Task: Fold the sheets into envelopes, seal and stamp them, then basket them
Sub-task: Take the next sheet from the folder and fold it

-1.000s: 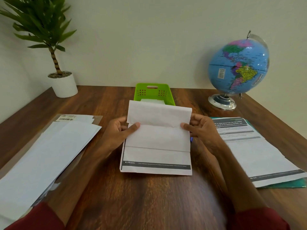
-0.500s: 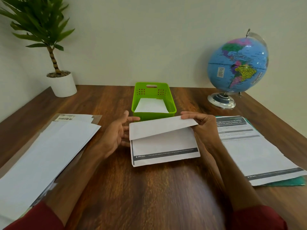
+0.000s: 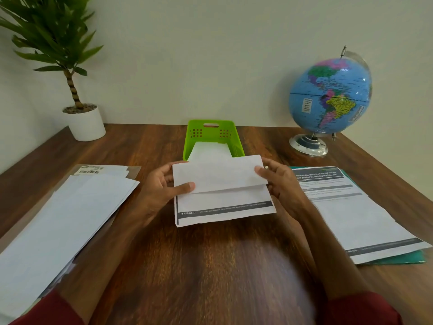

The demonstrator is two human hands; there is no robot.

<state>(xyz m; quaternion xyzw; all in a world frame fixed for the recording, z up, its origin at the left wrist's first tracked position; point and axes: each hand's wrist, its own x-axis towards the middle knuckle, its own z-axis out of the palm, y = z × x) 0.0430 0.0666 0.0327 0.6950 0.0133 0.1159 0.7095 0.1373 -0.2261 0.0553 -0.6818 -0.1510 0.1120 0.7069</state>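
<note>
Both hands are on the paper — the left hand pinches the left edge of the folded sheet, thumb laid across the top flap, fingers tucked behind. The right hand grips the right edge the same way, thumb on the flap's corner. The sheet sits at the middle of the table, just in front of the green basket, its far edge lifted in the hands. The upper flap is folded down over the lower part, and a printed grey band shows along the bottom panel.

This looks like the folding step, nearly done: the top third is over but not pressed flat, with a visible gap at the flap's edge. 1 white piece already lies in the basket. To the left, a stack of envelopes waits; to the right, more printed sheets rest on a green folder.

The next move probably calls for squaring the flap's corners with the edges below and running a firm crease — then picking 1 envelope from the left stack. No stamp or sealing tool is visible.
</note>
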